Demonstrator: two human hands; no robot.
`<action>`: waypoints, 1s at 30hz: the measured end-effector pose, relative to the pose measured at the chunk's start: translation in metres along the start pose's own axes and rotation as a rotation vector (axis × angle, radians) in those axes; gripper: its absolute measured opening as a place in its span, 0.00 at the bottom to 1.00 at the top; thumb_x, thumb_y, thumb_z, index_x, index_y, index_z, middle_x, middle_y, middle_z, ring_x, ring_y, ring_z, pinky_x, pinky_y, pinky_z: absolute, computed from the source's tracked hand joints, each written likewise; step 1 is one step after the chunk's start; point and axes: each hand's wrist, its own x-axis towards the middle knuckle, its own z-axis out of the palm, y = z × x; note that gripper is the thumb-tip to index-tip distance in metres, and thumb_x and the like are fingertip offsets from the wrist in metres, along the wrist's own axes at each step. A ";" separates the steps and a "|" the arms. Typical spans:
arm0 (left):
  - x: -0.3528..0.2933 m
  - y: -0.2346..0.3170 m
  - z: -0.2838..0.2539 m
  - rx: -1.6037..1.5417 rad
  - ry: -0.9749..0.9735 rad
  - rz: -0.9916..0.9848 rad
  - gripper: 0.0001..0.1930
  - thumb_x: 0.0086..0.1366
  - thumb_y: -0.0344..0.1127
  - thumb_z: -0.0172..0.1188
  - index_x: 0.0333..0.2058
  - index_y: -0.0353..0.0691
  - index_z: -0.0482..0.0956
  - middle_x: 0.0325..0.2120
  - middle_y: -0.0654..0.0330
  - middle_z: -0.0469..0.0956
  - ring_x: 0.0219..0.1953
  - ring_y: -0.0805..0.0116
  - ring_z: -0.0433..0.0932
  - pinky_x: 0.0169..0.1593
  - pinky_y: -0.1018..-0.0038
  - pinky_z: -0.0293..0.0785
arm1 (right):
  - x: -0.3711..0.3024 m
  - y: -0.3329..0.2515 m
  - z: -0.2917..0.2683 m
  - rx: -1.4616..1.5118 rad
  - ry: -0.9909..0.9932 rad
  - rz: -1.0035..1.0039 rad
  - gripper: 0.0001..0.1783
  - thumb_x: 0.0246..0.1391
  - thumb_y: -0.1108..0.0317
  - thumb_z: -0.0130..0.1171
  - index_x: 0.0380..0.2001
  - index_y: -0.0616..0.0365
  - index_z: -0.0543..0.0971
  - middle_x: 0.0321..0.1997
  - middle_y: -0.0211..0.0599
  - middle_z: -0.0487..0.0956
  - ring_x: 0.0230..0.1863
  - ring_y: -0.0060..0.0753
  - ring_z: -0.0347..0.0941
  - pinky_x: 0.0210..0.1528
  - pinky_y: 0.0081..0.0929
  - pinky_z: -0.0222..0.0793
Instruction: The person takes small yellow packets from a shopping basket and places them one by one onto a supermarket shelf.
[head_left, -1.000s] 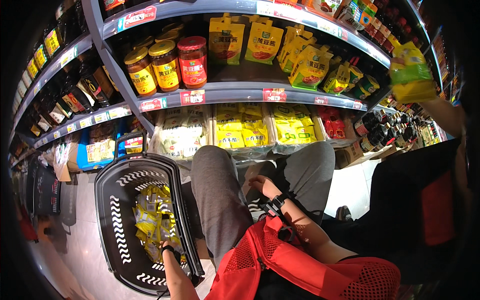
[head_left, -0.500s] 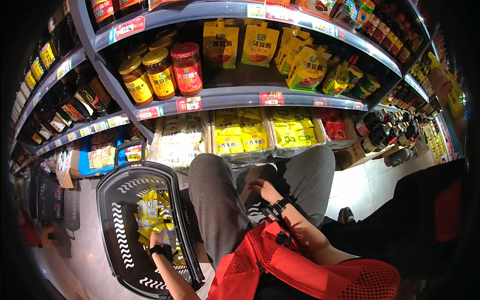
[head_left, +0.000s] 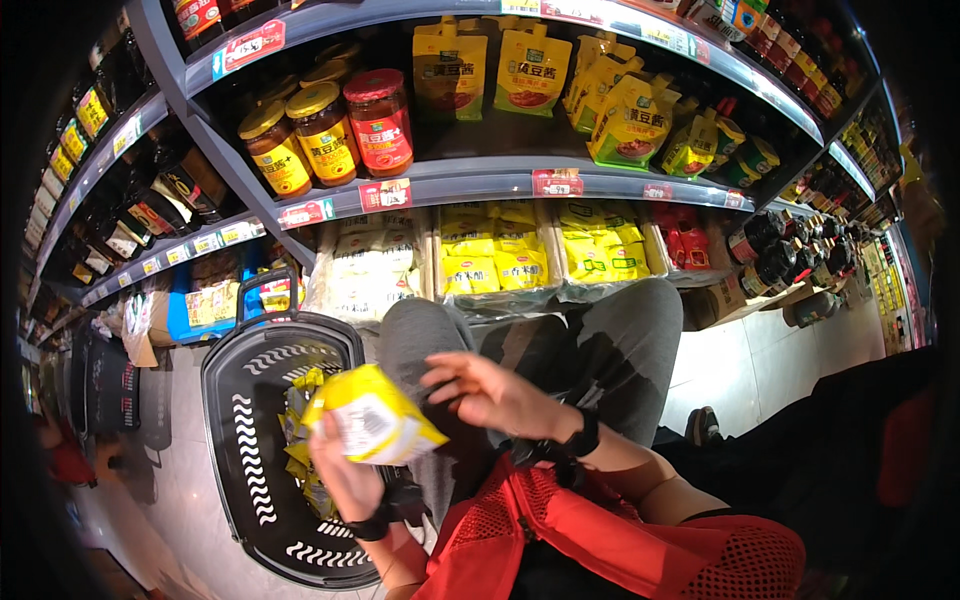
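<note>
My left hand point(head_left: 345, 475) grips a yellow and white pouch point(head_left: 380, 415), raised above the right side of a black shopping basket point(head_left: 228, 370). The pouch is tilted and slightly blurred. More yellow and silver pouches point(head_left: 298, 440) lie in the basket, partly covered by my hand and the raised one. My right hand point(head_left: 495, 395) is just right of the pouch, over my lap. Its fingers are apart and hold nothing.
Ahead, open cartons hold white pouches point(head_left: 370, 265), yellow pouches point(head_left: 495, 255) and red packets point(head_left: 686, 243). Above them, a shelf carries sauce jars point(head_left: 380, 125) and spouted pouches point(head_left: 632, 125). Dark bottles point(head_left: 765, 240) stand low at the right. Another black basket point(head_left: 100, 385) is at far left.
My left hand has come up out of the basket with a pouch in it. My right hand has moved left toward that pouch. The view has shifted slightly.
</note>
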 end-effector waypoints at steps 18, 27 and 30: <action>-0.024 -0.029 0.041 0.768 -0.715 -0.081 0.18 0.46 0.26 0.59 0.38 0.32 0.68 0.33 0.56 0.73 0.35 0.71 0.73 0.37 0.79 0.68 | -0.032 -0.010 0.000 0.075 0.421 -0.048 0.25 0.33 0.74 0.64 0.38 0.61 0.68 0.36 0.32 0.73 0.37 0.21 0.69 0.40 0.19 0.65; -0.032 -0.034 0.039 0.118 -0.547 -0.248 0.19 0.45 0.22 0.59 0.38 0.32 0.68 0.32 0.59 0.73 0.35 0.72 0.72 0.38 0.78 0.68 | -0.032 -0.009 0.013 -0.210 0.421 -0.051 0.24 0.34 0.69 0.64 0.38 0.63 0.68 0.34 0.34 0.74 0.35 0.20 0.69 0.38 0.18 0.65; -0.031 -0.029 0.044 0.147 -0.528 -0.235 0.17 0.46 0.24 0.60 0.37 0.31 0.69 0.30 0.60 0.73 0.32 0.74 0.72 0.37 0.80 0.68 | -0.032 -0.004 0.011 -0.117 0.427 -0.072 0.24 0.35 0.68 0.64 0.37 0.64 0.68 0.34 0.35 0.74 0.35 0.20 0.69 0.38 0.18 0.65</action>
